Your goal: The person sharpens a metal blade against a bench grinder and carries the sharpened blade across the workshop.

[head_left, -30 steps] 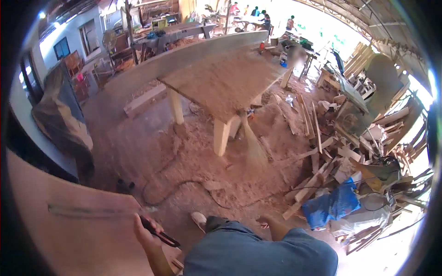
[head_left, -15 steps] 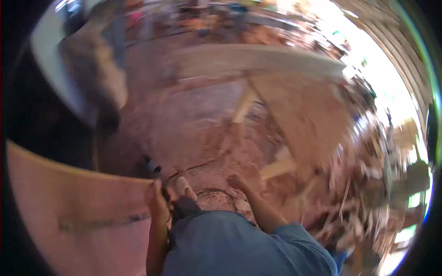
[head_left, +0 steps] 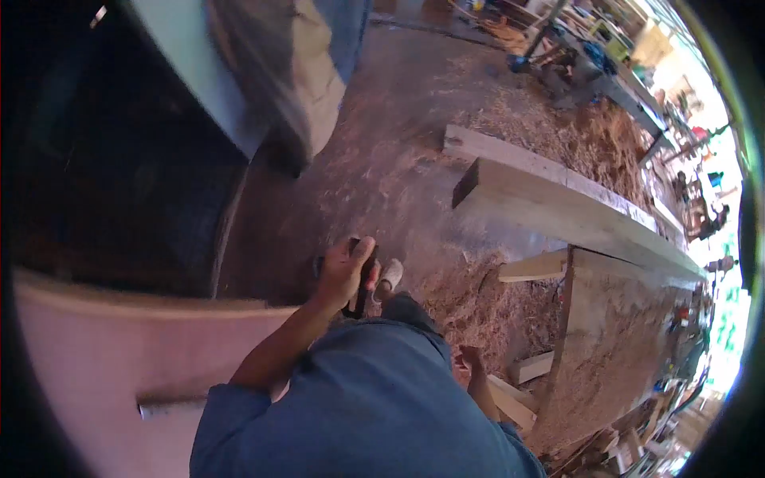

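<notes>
My left hand [head_left: 341, 271] is closed around a dark, narrow object [head_left: 363, 285] in front of my body, beyond the end of a pinkish board's edge. Its exact kind is hard to make out. Low at my other side hangs my right hand [head_left: 470, 357], fingers loosely apart and holding nothing visible. It is nearest to short pale wood pieces [head_left: 514, 402] on the shavings. The pinkish board [head_left: 88, 358] lies at my left, with a small cylindrical metallic-looking piece [head_left: 169, 408] on it.
Thick timber beams [head_left: 550, 195] lie to the right, beside a broad wooden panel [head_left: 610, 342] dusted with shavings. A brown cloth [head_left: 287, 72] hangs at upper left. Shavings cover parts of the floor [head_left: 382, 159]. A workbench [head_left: 629, 99] stands at the back right.
The view has swung to the right and sharpened. My left hand has moved from the pinkish board's edge to in front of me, now gripping the dark object. My right hand has dropped lower.
</notes>
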`<act>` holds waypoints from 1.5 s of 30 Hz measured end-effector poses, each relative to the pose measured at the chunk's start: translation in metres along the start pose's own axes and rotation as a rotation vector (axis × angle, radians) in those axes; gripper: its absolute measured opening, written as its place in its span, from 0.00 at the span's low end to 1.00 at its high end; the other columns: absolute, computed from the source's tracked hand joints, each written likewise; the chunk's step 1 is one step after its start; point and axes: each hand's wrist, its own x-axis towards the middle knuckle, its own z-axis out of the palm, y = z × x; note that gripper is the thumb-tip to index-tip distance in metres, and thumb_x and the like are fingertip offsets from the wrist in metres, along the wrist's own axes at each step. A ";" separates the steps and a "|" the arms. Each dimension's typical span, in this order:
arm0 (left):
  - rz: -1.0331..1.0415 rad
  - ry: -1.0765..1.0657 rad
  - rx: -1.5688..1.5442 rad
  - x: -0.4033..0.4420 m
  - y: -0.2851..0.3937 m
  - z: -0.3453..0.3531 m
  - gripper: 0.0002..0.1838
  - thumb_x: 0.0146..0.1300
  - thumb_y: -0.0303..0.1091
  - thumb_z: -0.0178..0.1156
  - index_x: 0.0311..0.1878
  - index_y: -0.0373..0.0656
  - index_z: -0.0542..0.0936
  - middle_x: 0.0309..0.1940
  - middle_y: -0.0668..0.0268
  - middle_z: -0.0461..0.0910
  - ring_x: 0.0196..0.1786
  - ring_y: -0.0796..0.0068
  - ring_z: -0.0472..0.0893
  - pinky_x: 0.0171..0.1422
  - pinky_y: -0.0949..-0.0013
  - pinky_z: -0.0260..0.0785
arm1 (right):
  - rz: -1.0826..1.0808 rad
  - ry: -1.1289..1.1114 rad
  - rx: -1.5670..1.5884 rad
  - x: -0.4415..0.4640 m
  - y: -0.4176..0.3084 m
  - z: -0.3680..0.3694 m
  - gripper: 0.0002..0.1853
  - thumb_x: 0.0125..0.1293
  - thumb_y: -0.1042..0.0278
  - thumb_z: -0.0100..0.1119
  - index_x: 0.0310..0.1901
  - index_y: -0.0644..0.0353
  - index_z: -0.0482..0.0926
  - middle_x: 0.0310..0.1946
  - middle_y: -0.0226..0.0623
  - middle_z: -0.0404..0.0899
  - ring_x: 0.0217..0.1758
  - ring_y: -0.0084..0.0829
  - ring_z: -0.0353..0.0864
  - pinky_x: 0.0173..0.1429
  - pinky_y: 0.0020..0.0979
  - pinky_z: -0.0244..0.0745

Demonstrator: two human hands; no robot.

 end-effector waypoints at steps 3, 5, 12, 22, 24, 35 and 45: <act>0.002 -0.007 0.011 0.097 0.023 0.022 0.17 0.76 0.47 0.57 0.37 0.43 0.72 0.18 0.63 0.75 0.17 0.74 0.73 0.24 0.68 0.68 | -0.453 0.046 -0.555 0.124 -0.024 -0.007 0.13 0.58 0.56 0.66 0.39 0.56 0.80 0.28 0.41 0.82 0.30 0.36 0.85 0.32 0.41 0.77; -0.005 -0.069 0.056 0.151 0.052 0.046 0.16 0.76 0.47 0.57 0.38 0.44 0.72 0.16 0.64 0.73 0.16 0.73 0.73 0.23 0.68 0.67 | -0.730 0.150 -0.893 0.160 -0.065 0.011 0.13 0.55 0.57 0.68 0.36 0.55 0.80 0.27 0.40 0.80 0.30 0.37 0.84 0.33 0.40 0.76; -0.104 -0.294 0.173 0.358 0.087 0.127 0.17 0.77 0.50 0.52 0.41 0.45 0.70 0.21 0.60 0.74 0.21 0.68 0.75 0.26 0.61 0.70 | -0.869 0.590 -0.235 0.159 -0.230 0.032 0.11 0.61 0.56 0.62 0.34 0.55 0.82 0.26 0.42 0.80 0.29 0.38 0.82 0.33 0.41 0.75; -0.155 -1.038 0.590 0.613 0.116 0.292 0.15 0.78 0.43 0.49 0.39 0.41 0.70 0.23 0.61 0.78 0.22 0.74 0.77 0.28 0.70 0.72 | 0.561 0.857 0.715 0.030 -0.348 0.143 0.15 0.66 0.56 0.59 0.36 0.61 0.85 0.31 0.48 0.86 0.36 0.47 0.87 0.42 0.46 0.80; -0.233 -1.062 0.610 0.638 0.111 0.327 0.16 0.78 0.44 0.50 0.38 0.41 0.71 0.22 0.62 0.78 0.21 0.75 0.77 0.27 0.71 0.71 | 0.669 0.784 0.819 0.031 -0.377 0.169 0.16 0.66 0.55 0.59 0.38 0.61 0.85 0.33 0.49 0.86 0.38 0.47 0.86 0.44 0.47 0.79; -0.521 -1.404 0.632 0.749 0.022 0.545 0.16 0.77 0.44 0.54 0.38 0.41 0.74 0.22 0.65 0.78 0.22 0.77 0.76 0.28 0.72 0.70 | 0.623 0.442 0.997 0.225 -0.531 0.049 0.23 0.67 0.49 0.57 0.46 0.63 0.85 0.43 0.53 0.85 0.51 0.52 0.83 0.55 0.49 0.76; -0.130 -1.461 0.717 0.859 0.009 0.761 0.32 0.77 0.62 0.45 0.33 0.38 0.75 0.21 0.67 0.78 0.22 0.77 0.77 0.25 0.71 0.68 | -0.205 0.935 1.251 0.240 -0.718 -0.496 0.15 0.71 0.57 0.62 0.48 0.61 0.85 0.30 0.29 0.82 0.31 0.21 0.78 0.38 0.27 0.75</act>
